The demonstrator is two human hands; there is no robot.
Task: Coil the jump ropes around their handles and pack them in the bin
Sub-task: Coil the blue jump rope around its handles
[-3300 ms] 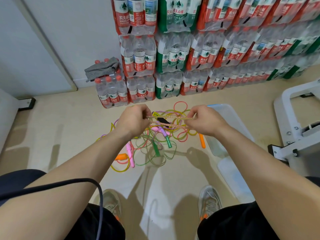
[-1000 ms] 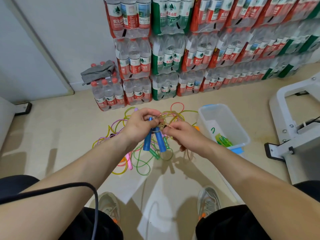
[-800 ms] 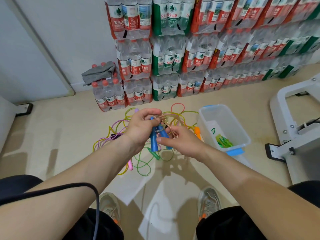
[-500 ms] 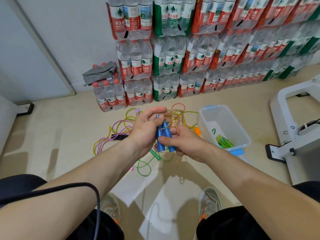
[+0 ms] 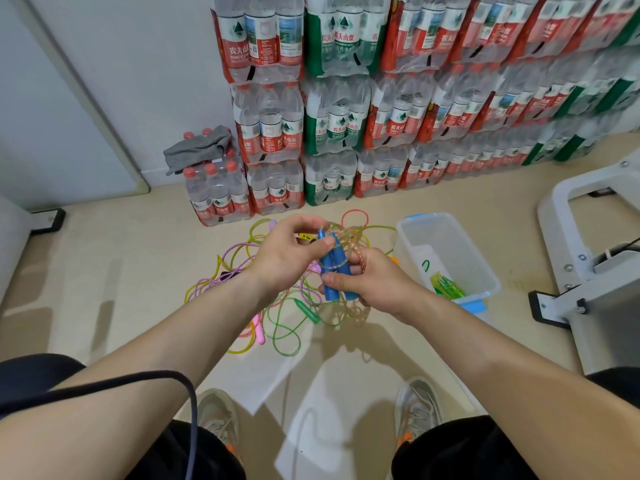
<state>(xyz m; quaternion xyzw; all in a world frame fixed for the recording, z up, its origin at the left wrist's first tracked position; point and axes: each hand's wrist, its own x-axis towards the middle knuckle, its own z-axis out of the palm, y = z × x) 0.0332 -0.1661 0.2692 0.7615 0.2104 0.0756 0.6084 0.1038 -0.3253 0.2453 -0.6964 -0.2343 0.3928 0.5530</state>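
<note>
Raised upright since a second ago, the blue handles (image 5: 333,268) sit rope-wrapped; left hand (image 5: 287,259) pinches their tops, right hand (image 5: 375,285) grips below, bin (image 5: 483,268) at three o'clock.

Single wide-angle view from head height, pitched forward and down; close over left hand (image 5: 287,258) and right hand (image 5: 375,284) mid-frame, floor (image 5: 104,289) beneath, shoes (image 5: 417,403) at bottom edge, water-bottle packs (image 5: 332,116) farther off across the top.
</note>
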